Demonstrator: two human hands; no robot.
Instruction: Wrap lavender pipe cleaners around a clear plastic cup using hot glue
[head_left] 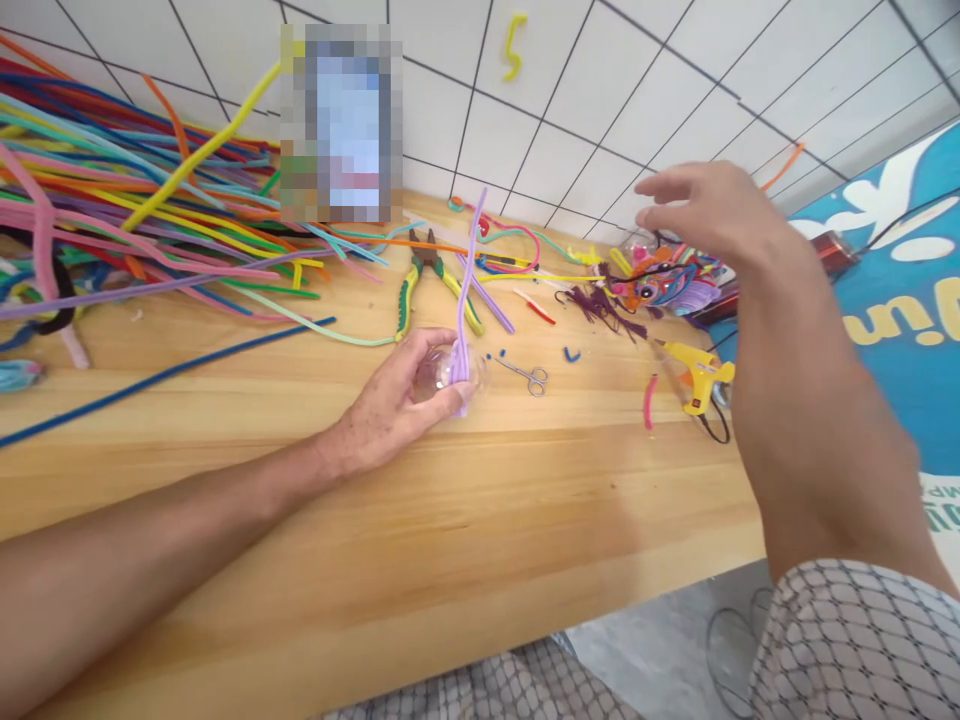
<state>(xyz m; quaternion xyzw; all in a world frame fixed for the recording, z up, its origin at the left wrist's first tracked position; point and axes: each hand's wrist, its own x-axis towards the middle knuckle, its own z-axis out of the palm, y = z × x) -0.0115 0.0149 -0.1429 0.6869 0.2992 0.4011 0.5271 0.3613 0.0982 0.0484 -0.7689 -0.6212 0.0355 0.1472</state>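
Observation:
My left hand point(405, 400) is closed around a small clear ball point(478, 375) just above the wooden table. Lilac pipe cleaners point(460, 360) are pressed against the ball under my thumb, and one long end sticks up toward the wall. My right hand point(709, 205) is raised at the right with fingers stretched out and apart, nothing visible in them. It hovers near a pile of colourful craft pieces point(649, 285). Small scissors point(534, 378) lie just right of the ball. Behind the left hand rest green-and-yellow pliers point(427, 260).
A large heap of pipe cleaners point(150, 200) covers the back left, beside a pixelated upright screen point(349, 130). One blue pipe cleaner point(172, 380) crosses the left side. A yellow glue gun point(697, 375) lies under my right forearm. White tiles point(435, 90) form the back wall.

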